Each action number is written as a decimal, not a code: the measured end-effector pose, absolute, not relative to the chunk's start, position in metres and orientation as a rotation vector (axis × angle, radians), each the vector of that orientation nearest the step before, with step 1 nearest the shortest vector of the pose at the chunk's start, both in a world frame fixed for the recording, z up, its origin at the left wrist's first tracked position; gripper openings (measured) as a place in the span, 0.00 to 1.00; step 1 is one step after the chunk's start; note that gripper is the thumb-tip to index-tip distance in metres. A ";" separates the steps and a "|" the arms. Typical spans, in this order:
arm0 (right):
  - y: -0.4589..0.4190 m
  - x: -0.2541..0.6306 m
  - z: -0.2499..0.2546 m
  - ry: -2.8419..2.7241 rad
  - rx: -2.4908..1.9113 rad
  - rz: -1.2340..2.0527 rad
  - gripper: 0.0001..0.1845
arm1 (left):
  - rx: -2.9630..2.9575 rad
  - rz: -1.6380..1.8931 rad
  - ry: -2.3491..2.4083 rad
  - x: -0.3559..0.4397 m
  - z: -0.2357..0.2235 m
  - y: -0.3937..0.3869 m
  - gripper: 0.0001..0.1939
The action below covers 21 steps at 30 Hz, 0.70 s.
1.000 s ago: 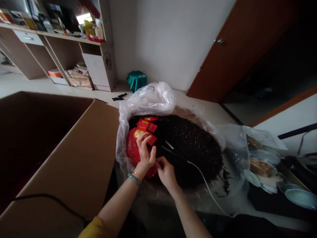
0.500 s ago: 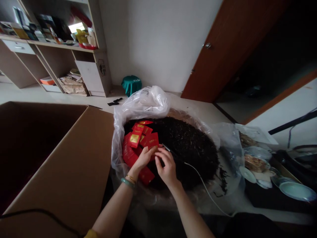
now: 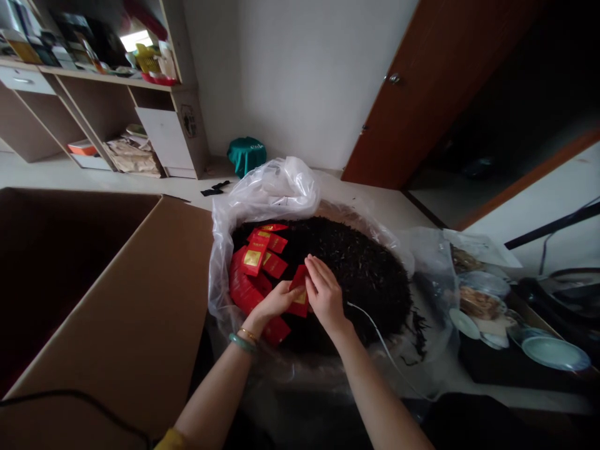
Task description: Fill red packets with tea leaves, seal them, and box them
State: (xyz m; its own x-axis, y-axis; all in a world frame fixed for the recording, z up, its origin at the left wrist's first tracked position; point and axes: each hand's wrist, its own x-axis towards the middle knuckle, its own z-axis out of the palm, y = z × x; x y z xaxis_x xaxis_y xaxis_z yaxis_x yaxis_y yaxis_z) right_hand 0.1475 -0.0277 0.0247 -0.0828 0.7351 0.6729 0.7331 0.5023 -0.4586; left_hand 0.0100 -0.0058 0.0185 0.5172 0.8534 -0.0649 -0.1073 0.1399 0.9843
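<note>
A small red packet (image 3: 300, 305) with a gold patch is pinched in my left hand (image 3: 275, 302), which wears a green bangle and a thin gold bracelet. My right hand (image 3: 324, 291) has its fingers pressed together at the packet's right edge. Both hands are above a heap of dark dried leaves (image 3: 360, 256) in a clear plastic bag (image 3: 220, 250). Several more red packets (image 3: 255, 253) lie left of my hands, on a larger red bag (image 3: 241, 290) and the leaves. A white cord (image 3: 375, 328) runs out from beneath my right hand.
At left stands a big open cardboard box (image 3: 154, 287) with a black cable across it. To the right are plastic containers (image 3: 480, 300) and a pale dish (image 3: 555, 349). Behind are a teal-covered bin (image 3: 247, 156), a desk (image 3: 112, 78) and a brown door (image 3: 375, 125).
My left hand was raised with fingers apart, then took a red packet. The packet has tilted upright and my right hand has moved to its edge. The slim dark tool is now hidden.
</note>
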 end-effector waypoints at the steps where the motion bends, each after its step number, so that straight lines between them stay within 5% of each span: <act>1: -0.028 0.147 0.021 -1.789 -1.225 0.013 0.21 | 1.253 0.796 0.777 0.010 0.017 -0.005 0.23; 8: -0.027 0.144 0.020 -1.683 -1.220 0.003 0.09 | 1.343 0.759 0.830 0.011 0.012 -0.007 0.23; 17: -0.018 0.170 0.043 -1.938 -1.457 -0.021 0.06 | 1.372 0.642 0.704 0.013 0.006 -0.008 0.20; 21: -0.023 0.171 0.049 -2.102 -1.409 -0.009 0.13 | 1.407 0.669 0.727 0.013 0.005 -0.007 0.18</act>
State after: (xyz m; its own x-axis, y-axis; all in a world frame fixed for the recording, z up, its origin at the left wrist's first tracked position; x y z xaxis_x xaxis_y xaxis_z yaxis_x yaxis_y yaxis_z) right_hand 0.1707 -0.0234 0.0493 -0.2552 0.8392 0.4802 0.8435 0.4361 -0.3138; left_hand 0.0131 -0.0066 0.0046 0.6210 0.7821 -0.0524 0.0119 0.0575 0.9983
